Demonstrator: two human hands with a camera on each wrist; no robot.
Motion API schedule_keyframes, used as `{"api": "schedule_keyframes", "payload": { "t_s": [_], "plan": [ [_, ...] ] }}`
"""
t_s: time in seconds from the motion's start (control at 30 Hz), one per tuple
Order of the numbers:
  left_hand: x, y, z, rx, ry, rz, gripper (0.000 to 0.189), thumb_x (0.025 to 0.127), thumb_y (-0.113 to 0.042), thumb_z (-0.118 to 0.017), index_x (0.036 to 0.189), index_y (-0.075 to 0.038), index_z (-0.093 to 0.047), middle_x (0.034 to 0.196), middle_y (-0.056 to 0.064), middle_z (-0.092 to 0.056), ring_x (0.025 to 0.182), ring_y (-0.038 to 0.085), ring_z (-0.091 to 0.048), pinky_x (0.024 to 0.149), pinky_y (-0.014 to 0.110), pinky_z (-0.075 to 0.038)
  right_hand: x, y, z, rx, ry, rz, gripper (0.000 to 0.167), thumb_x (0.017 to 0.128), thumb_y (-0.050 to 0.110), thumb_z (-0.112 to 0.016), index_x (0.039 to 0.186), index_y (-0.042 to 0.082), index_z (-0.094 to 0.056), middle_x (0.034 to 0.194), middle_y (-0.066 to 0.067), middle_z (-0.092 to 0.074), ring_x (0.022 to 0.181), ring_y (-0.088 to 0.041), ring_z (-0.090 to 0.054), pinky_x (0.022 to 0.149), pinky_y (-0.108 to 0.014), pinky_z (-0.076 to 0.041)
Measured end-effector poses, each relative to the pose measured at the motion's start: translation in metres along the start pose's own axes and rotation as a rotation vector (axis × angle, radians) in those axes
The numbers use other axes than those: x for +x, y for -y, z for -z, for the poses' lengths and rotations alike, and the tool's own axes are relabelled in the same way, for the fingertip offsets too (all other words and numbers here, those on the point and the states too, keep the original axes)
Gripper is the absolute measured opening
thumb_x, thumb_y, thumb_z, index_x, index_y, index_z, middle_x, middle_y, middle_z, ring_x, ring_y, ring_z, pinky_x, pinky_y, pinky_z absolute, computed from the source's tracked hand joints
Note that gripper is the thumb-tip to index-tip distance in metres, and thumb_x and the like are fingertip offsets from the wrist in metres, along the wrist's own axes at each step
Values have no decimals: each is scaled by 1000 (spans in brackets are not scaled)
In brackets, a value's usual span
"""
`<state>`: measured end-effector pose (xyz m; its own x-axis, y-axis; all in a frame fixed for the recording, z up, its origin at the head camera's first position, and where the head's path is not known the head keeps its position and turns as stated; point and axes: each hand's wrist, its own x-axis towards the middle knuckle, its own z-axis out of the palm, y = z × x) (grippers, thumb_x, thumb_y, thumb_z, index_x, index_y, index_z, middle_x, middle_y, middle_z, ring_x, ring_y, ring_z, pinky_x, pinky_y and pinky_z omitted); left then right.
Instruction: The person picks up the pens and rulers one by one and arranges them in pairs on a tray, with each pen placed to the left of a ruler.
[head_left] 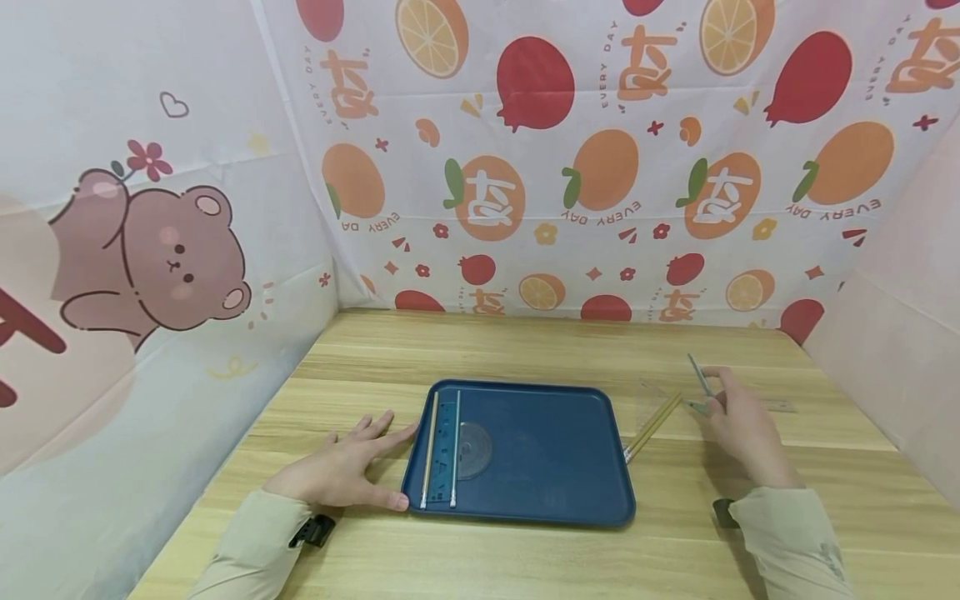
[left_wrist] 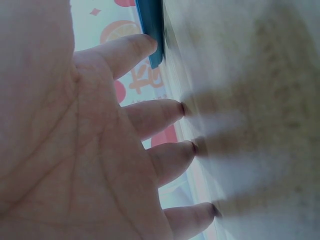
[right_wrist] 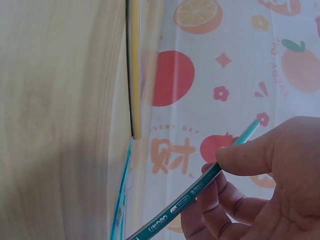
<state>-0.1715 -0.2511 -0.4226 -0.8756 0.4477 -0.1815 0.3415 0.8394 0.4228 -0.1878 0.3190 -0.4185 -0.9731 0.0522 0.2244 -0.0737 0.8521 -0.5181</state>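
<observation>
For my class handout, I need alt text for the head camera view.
A person's right hand holds a green pencil above a wooden table, to the right of a blue tray. The left hand touches the tray's left edge. In the tray lie two pencils, a blue ruler and a clear round disc.

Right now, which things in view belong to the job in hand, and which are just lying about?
Apparently in the job:
- green pencil, pinched by the right fingers
- blue tray, touched by the left fingers
- inside: blue ruler, tan pencil, teal pencil, clear protractor

Perhaps just lying about:
- two yellow pencils, beside the tray
- clear piece
- teal piece
</observation>
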Motion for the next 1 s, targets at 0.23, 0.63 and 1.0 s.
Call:
{"api": "schedule_keyframes", "payload": {
  "t_s": [0.23,0.63,1.0],
  "plan": [
    [0,0,1,-5,-2,-4,109,79,-72,-84,169,-31,-37,177,27,-21,162,60,-15,112,93,-10,-2,6,4,-16,-19,-34,48,108,5,-52,154,0,-42,112,-34,-69,86,-35,-67,63,-37,-49],
    [-1,1,-1,-12,-6,-5,110,79,-72,-84,169,-29,-38,177,28,-21,161,61,-14,112,93,-10,-2,9,1,17,-73,-23,51,111,11,-48,159,-3,-35,112,-34,-69,84,-34,-69,59,-34,-49],
    [-2,0,-1,-11,-11,-23,109,79,-71,-84,169,-30,-37,176,30,-21,160,63,-14,111,94,-9,-2,11,1,32,-83,-24,53,115,18,-43,161,-3,-27,109,-32,-71,76,-26,-68,59,-33,-48]
  ]
}}
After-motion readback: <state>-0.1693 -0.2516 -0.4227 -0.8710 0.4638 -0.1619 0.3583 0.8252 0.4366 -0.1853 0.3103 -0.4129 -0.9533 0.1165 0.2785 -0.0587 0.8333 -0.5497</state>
